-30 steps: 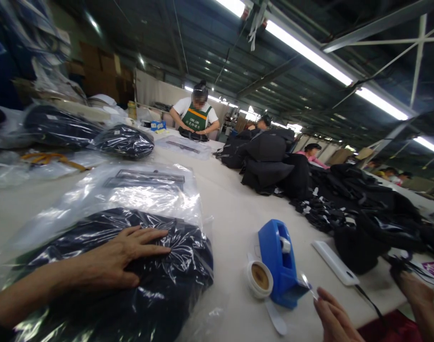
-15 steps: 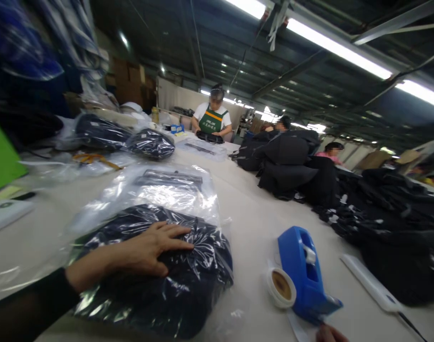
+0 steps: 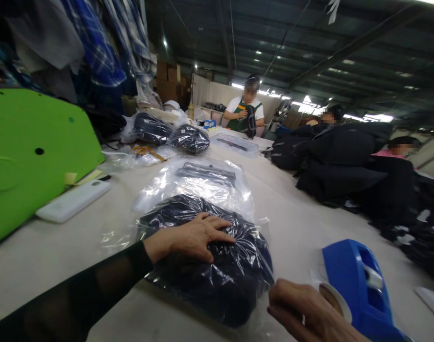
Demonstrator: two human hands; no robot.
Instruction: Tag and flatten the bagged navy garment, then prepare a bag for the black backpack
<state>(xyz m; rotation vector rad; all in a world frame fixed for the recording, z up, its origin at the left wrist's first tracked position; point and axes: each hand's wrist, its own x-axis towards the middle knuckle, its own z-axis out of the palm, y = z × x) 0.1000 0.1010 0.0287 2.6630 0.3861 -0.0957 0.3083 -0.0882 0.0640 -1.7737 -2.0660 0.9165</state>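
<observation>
While the left hand (image 3: pixel 197 235) lies flat, fingers spread, on a dark garment in a clear plastic bag (image 3: pixel 217 266), its grip is open and only presses; black sleeve to the wrist. Bag sits near the worktop's (image 3: pixel 291 223) front edge, about mid-width, its unfilled upper part lying flat toward the far edge. Right hand (image 3: pixel 309 313) at the front edge, just right of the bag's corner, fingers curled; whether it holds anything, cannot tell. Blue tape dispenser (image 3: pixel 359 285) just beside that hand, roll on its side. Green panel (image 3: pixel 28 152) and white slab (image 3: pixel 72 200) by the left edge. More bagged garments (image 3: pixel 174 134) far left. Black clothing piles (image 3: pixel 345 156) along the right edge. A person (image 3: pixel 246 110) at the far end holds up a dark item.
</observation>
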